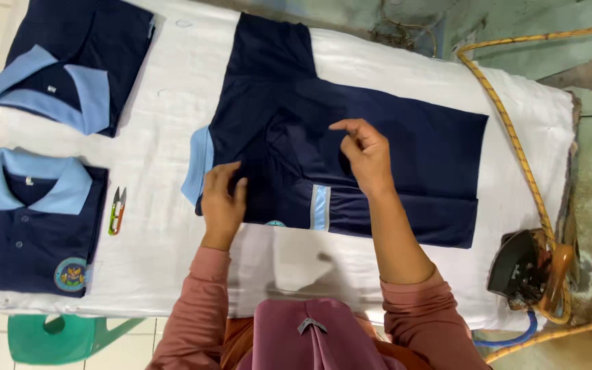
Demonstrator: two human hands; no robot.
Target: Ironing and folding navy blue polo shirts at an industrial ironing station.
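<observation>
Shirt: navy polo shirt (378, 137) lies face down mid-bench, one sleeve folded in, so its back can be folded flat.
Left hand (223, 199): pressed flat near the light-blue collar (199, 164), released, pinning the cloth.
Right hand (366, 156): fingers pinching a fold of the shirt's back.
Left edge of bench (159, 226): two folded polo shirts (70, 62), thread snips (117, 210).
Right edge: iron (519, 267), hose (508, 130).

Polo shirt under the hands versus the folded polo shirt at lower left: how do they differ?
The polo shirt under the hands lies partly folded, back up, one sleeve spread out; the lower-left folded polo shirt is a finished compact rectangle, front up. The first shows only a strip of collar; the second shows its whole collar, buttons and a round badge. The left hand and right hand touch only the first. Both are navy with light blue collars.
</observation>
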